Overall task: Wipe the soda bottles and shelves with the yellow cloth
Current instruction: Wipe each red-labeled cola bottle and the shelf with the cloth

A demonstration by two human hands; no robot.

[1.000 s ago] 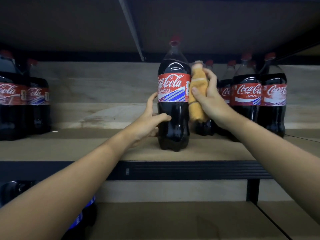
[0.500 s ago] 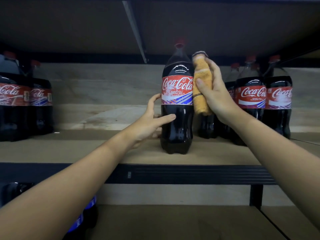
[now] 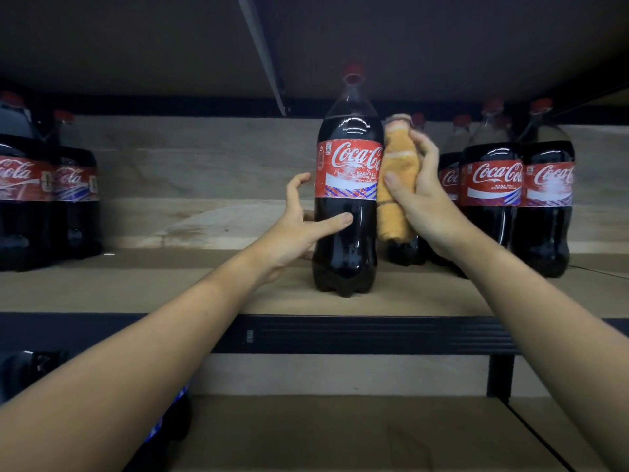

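While standing upright near the front edge of the middle shelf (image 3: 408,298), the front soda bottle (image 3: 347,206) is approx. three-quarters full of dark cola, w/ a red cap and red label. Pressed against its right side is the yellow cloth (image 3: 398,185), bunched into a tall roll; the right hand (image 3: 422,195) grips it, thumb across the front and fingers curled round the back. The left hand (image 3: 299,223) is at the bottle's lower left w/ fingers spread: thumb lies on the dark body below the label, index finger arches up clear of it.

Just behind and to the right stands a group of bottles (image 3: 493,199), same label, filled w/ cola to about the shoulder. More cola bottles (image 3: 44,199) stand at far left, well apart. A dark bottle (image 3: 163,427) w/ blue on its label sits on the lower shelf (image 3: 340,434), mostly hidden by the left forearm; contents can't be told.
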